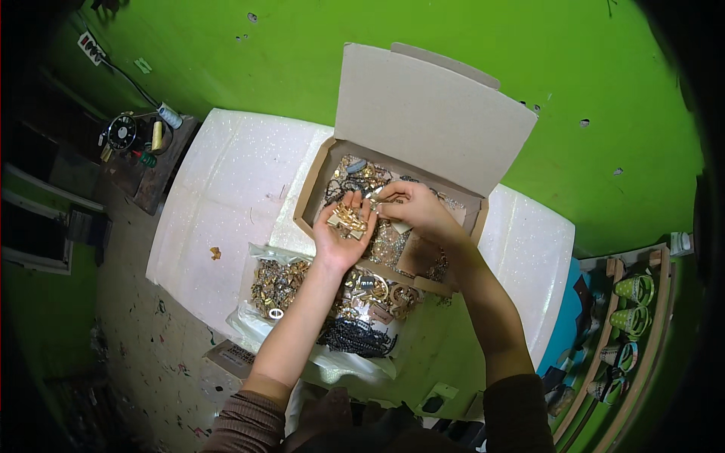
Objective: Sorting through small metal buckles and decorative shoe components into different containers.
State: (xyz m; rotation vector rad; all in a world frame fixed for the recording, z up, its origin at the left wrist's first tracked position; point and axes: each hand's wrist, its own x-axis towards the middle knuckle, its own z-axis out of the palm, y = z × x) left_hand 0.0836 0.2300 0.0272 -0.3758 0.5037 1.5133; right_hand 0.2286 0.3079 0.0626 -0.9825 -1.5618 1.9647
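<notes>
A green wall (287, 60) is seen behind a bench (215, 177) covered in white, sparkling sheeting. On the bench a cardboard box (430, 106) is set with its lid raised toward the wall, its tray strewn with chains, beads and metal trinkets. Nearer the person, a clear plastic bag (245, 321) is spread, with mixed metal trinkets (276, 283) on its left and dark bead strands (355, 338) at its front.

Both hands are brought close together over the box. The left hand (343, 245) is turned palm up and cupped, its fingers spread rather than clenched. The right hand (418, 210) is reached in from the other side, its thumb and fingertips drawn together beside the left fingers. The gold-coloured pieces (346, 219) are heaped in the left palm, above the box's left part. A small pale shiny piece (375, 196) appears to be pinched by the right fingertips, though its shape cannot be made out.

For clean handling, the palm should be held level and low, so that anything dropped is caught by the tray. Pieces are best lifted singly by fingertip, with the heap left undisturbed and tangled chains avoided.
</notes>
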